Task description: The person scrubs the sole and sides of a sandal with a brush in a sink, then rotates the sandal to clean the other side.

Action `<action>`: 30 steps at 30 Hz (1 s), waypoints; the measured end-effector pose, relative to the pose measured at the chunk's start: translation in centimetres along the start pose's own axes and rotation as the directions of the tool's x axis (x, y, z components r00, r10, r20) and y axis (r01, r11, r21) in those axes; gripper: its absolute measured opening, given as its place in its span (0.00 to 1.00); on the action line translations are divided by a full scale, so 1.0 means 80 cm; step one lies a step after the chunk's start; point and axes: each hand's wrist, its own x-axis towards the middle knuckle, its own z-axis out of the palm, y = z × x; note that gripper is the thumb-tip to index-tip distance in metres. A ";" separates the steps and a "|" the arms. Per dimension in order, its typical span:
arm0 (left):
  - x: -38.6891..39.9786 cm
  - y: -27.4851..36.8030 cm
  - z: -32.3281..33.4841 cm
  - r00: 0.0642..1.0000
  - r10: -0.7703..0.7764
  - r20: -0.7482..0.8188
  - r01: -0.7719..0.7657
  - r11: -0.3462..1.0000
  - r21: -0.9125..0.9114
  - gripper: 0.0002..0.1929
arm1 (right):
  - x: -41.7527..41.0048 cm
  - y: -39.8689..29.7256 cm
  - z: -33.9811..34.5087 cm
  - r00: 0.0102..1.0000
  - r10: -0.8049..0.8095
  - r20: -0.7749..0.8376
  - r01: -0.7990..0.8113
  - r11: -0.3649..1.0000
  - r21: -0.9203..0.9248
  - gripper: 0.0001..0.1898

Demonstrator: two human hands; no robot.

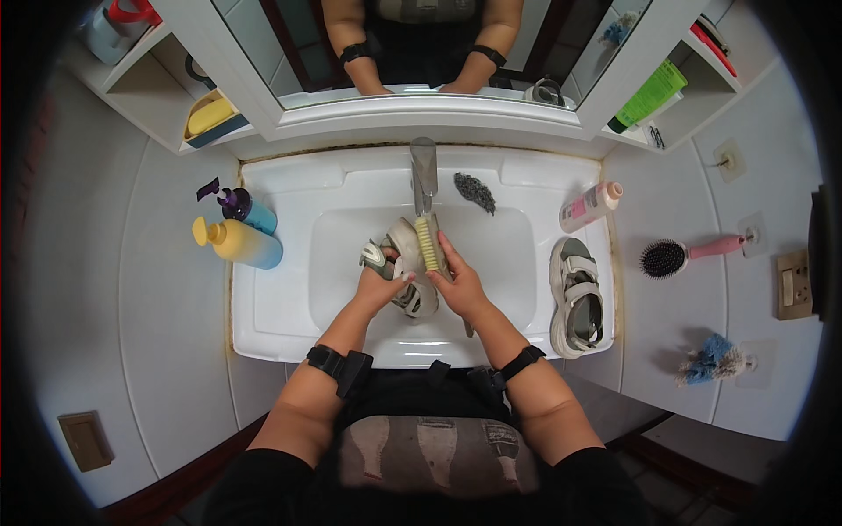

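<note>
Over the basin of the white sink (289, 315), my left hand (385, 283) grips a light grey sandal (404, 240) by its straps, with the sole side turned towards the brush. My right hand (462, 283) is closed around a scrubbing brush (427, 244) with pale yellow bristles, its handle pointing down towards me. The bristles face the sandal's edge; whether they touch it I cannot tell. Just above the brush is the metal faucet (424, 174). The matching sandal (577, 299) lies on the sink's right rim.
Two pump bottles, one yellow and blue (247, 243), one blue and purple (247, 207), stand on the left rim. A dark scouring pad (475, 192) lies behind the basin. A pink-labelled bottle (589, 207) is at the right. A mirror cabinet (427, 121) overhangs the back.
</note>
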 end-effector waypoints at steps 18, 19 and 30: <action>0.012 -0.018 0.014 0.995 -0.028 -0.093 0.039 0.993 0.110 0.14 | -0.001 -0.016 0.016 1.000 0.020 0.017 0.002 0.605 -0.796 0.25; 0.008 -0.020 0.016 0.994 0.075 -0.082 -0.061 0.985 0.161 0.15 | 0.012 -0.026 0.020 0.999 -0.033 -0.011 0.013 0.641 -0.767 0.25; -0.004 -0.016 -0.009 0.972 -0.212 -0.100 0.167 0.926 -0.338 0.19 | -0.034 0.000 0.005 0.951 0.174 0.254 0.083 0.649 -0.756 0.25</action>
